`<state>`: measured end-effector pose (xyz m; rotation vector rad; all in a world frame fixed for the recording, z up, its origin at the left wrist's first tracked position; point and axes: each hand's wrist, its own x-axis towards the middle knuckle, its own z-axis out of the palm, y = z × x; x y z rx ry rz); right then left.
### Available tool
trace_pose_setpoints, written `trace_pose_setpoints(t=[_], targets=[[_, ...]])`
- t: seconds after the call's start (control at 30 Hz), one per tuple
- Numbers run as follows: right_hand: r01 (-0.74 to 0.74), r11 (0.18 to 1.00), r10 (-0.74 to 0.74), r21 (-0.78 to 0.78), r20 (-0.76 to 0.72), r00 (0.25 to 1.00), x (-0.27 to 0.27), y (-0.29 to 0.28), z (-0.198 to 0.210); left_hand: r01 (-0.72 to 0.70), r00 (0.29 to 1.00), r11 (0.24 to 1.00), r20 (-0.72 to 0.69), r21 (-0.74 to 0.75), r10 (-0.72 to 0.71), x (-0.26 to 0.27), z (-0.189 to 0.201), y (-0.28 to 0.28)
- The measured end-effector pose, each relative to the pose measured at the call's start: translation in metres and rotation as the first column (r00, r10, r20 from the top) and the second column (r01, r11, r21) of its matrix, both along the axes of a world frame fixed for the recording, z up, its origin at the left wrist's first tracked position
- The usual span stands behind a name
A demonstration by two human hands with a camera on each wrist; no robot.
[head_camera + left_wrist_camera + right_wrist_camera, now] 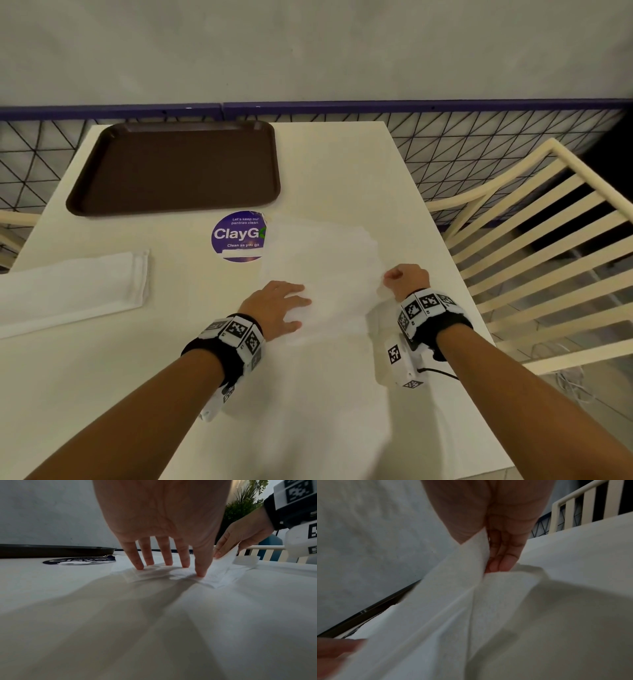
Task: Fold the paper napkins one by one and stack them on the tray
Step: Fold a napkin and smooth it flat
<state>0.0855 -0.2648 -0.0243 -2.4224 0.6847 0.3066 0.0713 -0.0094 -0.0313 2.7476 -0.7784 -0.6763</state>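
Note:
A thin white paper napkin (pixel 322 267) lies spread on the white table (pixel 171 377) in front of me. My left hand (pixel 284 306) presses its near left part flat with straight, spread fingers (pixel 200 569). My right hand (pixel 406 279) pinches the napkin's right edge (pixel 453 595) between thumb and fingers and lifts it a little off the table. The brown tray (pixel 178 168) sits at the far left of the table with nothing on it. A stack of white napkins (pixel 72 291) lies at the left edge.
A round purple "ClayGo" sticker (pixel 238 234) lies between tray and napkin, partly under the napkin. Cream slatted chairs (pixel 534 240) stand to the right. A black wire fence (pixel 479 150) and a grey wall run behind the table. A green plant (pixel 243 505) stands beyond my right hand.

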Motion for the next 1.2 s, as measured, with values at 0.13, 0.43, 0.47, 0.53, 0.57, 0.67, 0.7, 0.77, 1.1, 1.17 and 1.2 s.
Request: trace_pose_setpoints(t=[0.13, 0.43, 0.47, 0.53, 0.57, 0.67, 0.7, 0.77, 1.1, 1.17, 1.2], targets=[[0.085, 0.995, -0.083, 0.045, -0.032, 0.996, -0.001, 0.000, 0.002, 0.015, 1.000, 1.000, -0.001, 0.014, -0.015, 0.001, -0.001, 0.000], [-0.278, 0.938, 0.308, -0.205, 0.130, 0.942, -0.010, 0.020, 0.018, 0.033, 0.999, 0.999, -0.011, 0.037, -0.033, 0.000, 0.003, 0.001], [-0.326, 0.932, 0.351, -0.157, 0.181, 0.919, -0.010, 0.026, 0.024, 0.017, 1.000, 1.000, 0.012, 0.013, -0.017, 0.001, 0.006, 0.002], [-0.420, 0.907, 0.414, -0.035, 0.269, 0.870, -0.011, 0.042, 0.041, -0.050, 0.990, 0.993, 0.125, -0.110, 0.064, 0.007, 0.017, 0.003], [-0.477, 0.879, 0.454, 0.010, 0.292, 0.842, -0.011, 0.052, 0.052, -0.069, 0.975, 0.979, 0.195, -0.194, 0.107, 0.012, 0.026, 0.004], [-0.666, 0.744, 0.623, 0.041, 0.315, 0.716, -0.014, 0.086, 0.080, 0.094, 0.889, 0.963, 0.457, -0.253, 0.033, 0.030, 0.058, 0.010], [-0.717, 0.697, 0.678, 0.012, 0.314, 0.665, -0.017, 0.098, 0.089, 0.188, 0.833, 0.967, 0.549, -0.172, -0.065, 0.036, 0.070, 0.013], [-0.779, 0.621, 0.762, -0.090, 0.305, 0.572, -0.022, 0.118, 0.105, 0.306, 0.707, 0.952, 0.665, 0.020, -0.241, 0.044, 0.090, 0.024], [-0.691, 0.606, 0.795, -0.394, 0.326, 0.512, -0.036, 0.178, 0.161, 0.058, 0.621, 0.991, 0.782, -0.119, 0.058, 0.004, 0.140, 0.142], [-0.739, 0.606, 0.791, -0.294, 0.316, 0.523, -0.049, 0.191, 0.151, 0.072, 0.644, 0.986, 0.762, -0.152, 0.071, -0.016, 0.126, 0.160], [-0.765, 0.578, 0.814, -0.283, 0.271, 0.514, -0.056, 0.200, 0.142, 0.093, 0.658, 0.984, 0.751, -0.151, 0.053, -0.028, 0.116, 0.172]])
